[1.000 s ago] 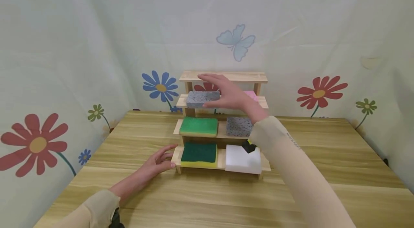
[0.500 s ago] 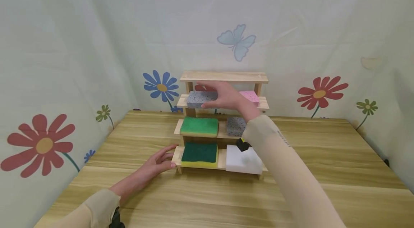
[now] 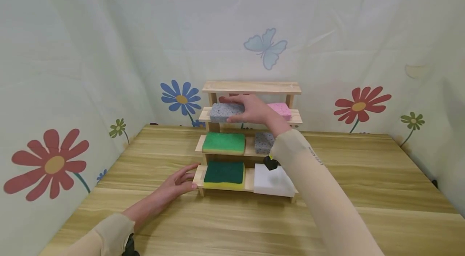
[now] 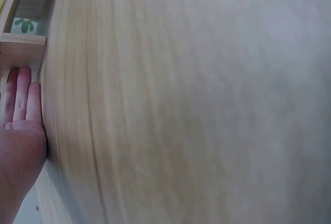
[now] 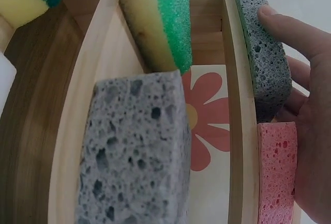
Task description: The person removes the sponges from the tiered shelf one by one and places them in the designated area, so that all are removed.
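Observation:
A wooden stepped rack (image 3: 250, 86) with several tiers stands on the table, sponges lying on it. My right hand (image 3: 256, 110) is at the second tier from the top, holding a bluish-grey speckled sponge (image 3: 222, 113) there. In the right wrist view, its thumb (image 5: 289, 30) is on the near edge of that sponge, with the fingers behind it. A pink sponge (image 5: 276, 169) lies beside it, close to the palm. My left hand (image 3: 168, 191) touches the left end of the lowest tier. The left wrist view shows its straight fingers (image 4: 21, 97) against the rack's end.
On the tier below are a green sponge (image 3: 223, 143) and a dark grey speckled sponge (image 3: 263, 143). The lowest tier carries a dark green and yellow sponge (image 3: 224, 173) and a white block (image 3: 270, 183). Behind the table (image 3: 348, 175) hangs a flowered cloth (image 3: 312, 17).
My right hand has come down from above the bluish-grey sponge and round it, exposing more of the pink sponge. The left hand stays at the rack's end.

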Motion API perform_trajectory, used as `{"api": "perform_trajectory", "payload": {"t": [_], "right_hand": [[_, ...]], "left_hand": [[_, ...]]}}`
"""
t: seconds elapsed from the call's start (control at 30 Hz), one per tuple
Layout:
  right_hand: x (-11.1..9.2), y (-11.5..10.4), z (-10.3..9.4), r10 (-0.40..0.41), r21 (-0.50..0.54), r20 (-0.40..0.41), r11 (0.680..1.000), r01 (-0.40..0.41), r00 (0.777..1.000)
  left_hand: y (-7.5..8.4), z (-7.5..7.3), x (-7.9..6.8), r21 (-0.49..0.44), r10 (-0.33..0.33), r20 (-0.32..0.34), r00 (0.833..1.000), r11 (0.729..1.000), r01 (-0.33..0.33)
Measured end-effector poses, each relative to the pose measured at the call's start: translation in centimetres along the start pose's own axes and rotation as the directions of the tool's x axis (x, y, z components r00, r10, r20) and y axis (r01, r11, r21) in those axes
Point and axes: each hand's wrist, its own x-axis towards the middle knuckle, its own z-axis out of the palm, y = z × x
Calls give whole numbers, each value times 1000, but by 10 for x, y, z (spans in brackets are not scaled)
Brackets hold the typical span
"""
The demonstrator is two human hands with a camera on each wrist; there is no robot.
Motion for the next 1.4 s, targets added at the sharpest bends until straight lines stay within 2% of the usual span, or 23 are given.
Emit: {"api": "perform_trajectory", "payload": {"t": [0.3,0.73,0.93,1.17,1.4], "right_hand": [[0,-5,-2,56,-57,22,997,-55,998],[-1,-8,-3,-10,-15,-30,1000,9,999],[-4,-14,-8,-21,-42,-53,999,18,998],[-16,-16,-19,-70,-77,-123,995,60,990],[-40,-12,-32,-104,-92,-207,992,87,973]], "left_hand": [[1,0,1,-19,-14,4,1000,1000,14],[3,1,-1,-21,-31,10,999,999,32],[4,1,-1,-26,-32,10,999,999,32],[5,2,-1,-27,-43,-1,999,999,43],[5,2,-1,-38,-58,-7,998,998,57]]}}
